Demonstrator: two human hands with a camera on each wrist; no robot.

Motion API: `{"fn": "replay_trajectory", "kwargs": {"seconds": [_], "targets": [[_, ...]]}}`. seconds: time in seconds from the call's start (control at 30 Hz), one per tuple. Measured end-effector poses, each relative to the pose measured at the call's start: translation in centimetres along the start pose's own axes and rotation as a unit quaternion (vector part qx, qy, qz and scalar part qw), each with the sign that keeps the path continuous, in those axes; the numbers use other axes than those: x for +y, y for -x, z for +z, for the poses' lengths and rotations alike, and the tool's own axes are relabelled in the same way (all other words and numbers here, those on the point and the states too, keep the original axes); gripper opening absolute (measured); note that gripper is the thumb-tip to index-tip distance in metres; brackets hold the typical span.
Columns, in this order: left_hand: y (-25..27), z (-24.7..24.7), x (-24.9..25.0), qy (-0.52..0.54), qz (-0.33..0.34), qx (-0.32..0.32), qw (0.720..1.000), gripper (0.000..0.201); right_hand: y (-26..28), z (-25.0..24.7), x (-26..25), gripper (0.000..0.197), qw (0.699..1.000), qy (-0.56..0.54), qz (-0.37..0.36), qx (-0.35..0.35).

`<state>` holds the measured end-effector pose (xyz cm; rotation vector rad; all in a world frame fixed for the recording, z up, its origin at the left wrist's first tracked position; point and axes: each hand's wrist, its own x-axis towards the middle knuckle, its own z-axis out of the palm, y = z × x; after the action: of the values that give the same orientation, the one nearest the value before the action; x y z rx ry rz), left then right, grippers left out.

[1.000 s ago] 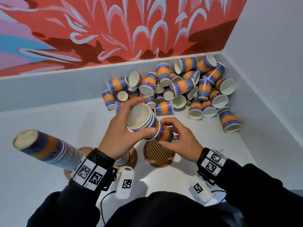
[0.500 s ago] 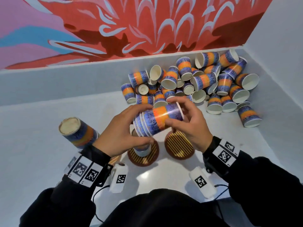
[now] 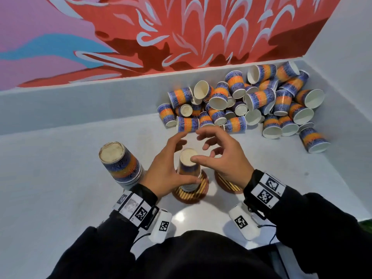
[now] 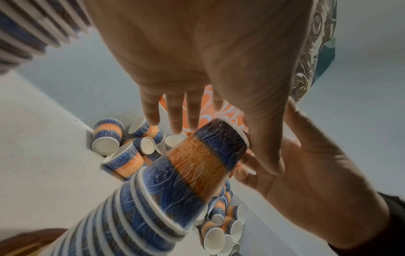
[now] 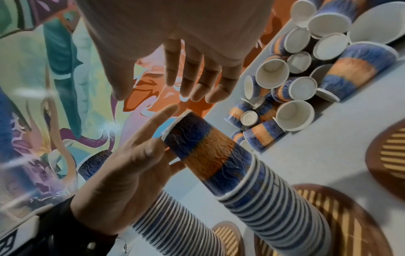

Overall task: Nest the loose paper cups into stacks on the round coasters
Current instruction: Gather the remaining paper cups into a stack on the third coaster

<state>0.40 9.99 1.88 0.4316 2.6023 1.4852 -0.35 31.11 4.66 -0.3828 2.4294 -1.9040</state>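
A short stack of upturned blue-and-orange paper cups point(image 3: 189, 172) stands on the middle round coaster point(image 3: 190, 195). My left hand point(image 3: 191, 157) is spread open round the stack's left side, fingers straight and thumb low at its front. My right hand point(image 3: 196, 148) hovers at the right with loosely curled fingers, its thumb over the top cup's base. Neither hand grips the stack. The left wrist view shows the stack point(image 4: 175, 190) beside my left hand point(image 4: 223, 149), and the right wrist view shows the stack point(image 5: 230, 164) below my right hand point(image 5: 157, 97).
A taller nested stack point(image 3: 120, 164) stands on the left coaster. The right coaster point(image 3: 227, 184) is half hidden under my right hand. Several loose cups point(image 3: 251, 101) lie heaped in the back right corner against the grey walls point(image 3: 80, 101).
Both hands held a nested bunch of cups on its side above the coasters. The bunch now stands upturned on the middle coaster's stack, and both hands have let go and opened.
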Motion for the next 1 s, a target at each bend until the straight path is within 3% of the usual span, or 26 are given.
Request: {"fn": "replay_trajectory", "kwargs": {"seconds": [0.23,0.5,0.63,0.73,0.87,1.0], "targets": [[-0.6,-1.1,1.6,-0.008,0.037,0.026,0.999,0.108,0.9,-0.9,1.9,0.038,0.998,-0.002,0.040,0.039],[-3.9,0.6,8.7,0.026,0.136,0.112,0.984,0.071,0.8,-5.6,1.8,0.029,0.995,0.012,0.051,0.082],[-5.7,3.0,11.3,0.011,0.174,0.100,0.979,0.063,0.9,-9.0,3.2,0.029,0.989,0.040,0.074,0.119],[-7.5,5.8,12.3,-0.014,0.185,0.073,0.980,0.056,1.4,-12.6,5.9,0.032,0.975,0.121,0.087,0.165],[-10.6,10.5,12.1,-0.050,0.161,0.017,0.986,0.048,1.7,-18.0,11.7,0.041,0.931,0.264,0.112,0.225],[-14.2,15.2,10.7,-0.076,0.117,-0.042,0.989,0.047,2.0,-23.7,17.2,0.055,0.887,0.320,0.170,0.286]]}}
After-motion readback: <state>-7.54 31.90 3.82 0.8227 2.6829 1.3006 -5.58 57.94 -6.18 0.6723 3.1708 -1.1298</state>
